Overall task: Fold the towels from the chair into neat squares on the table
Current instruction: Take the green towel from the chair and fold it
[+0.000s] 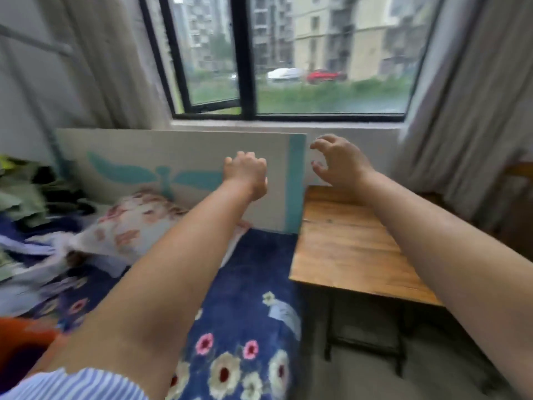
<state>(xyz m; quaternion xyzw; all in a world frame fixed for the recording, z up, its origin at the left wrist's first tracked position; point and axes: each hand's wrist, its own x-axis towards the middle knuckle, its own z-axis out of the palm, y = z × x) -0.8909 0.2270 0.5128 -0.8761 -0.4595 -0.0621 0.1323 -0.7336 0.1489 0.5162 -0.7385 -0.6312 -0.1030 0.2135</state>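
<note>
Both my arms are stretched forward in the air. My left hand (245, 171) is curled into a fist and holds nothing, raised in front of the white headboard. My right hand (336, 161) is loosely curved with its fingers apart, empty, above the far end of the wooden table (346, 249). The table top is bare wood. No towel and no chair can be made out; the picture is blurred by motion.
A bed with a dark blue flowered cover (245, 327) lies left of the table. A flowered pillow (138, 223) and a heap of clothes (26, 203) lie on it. A white headboard with a teal dragonfly (164, 174) stands behind. Curtains (476, 111) hang beside the window (288, 59).
</note>
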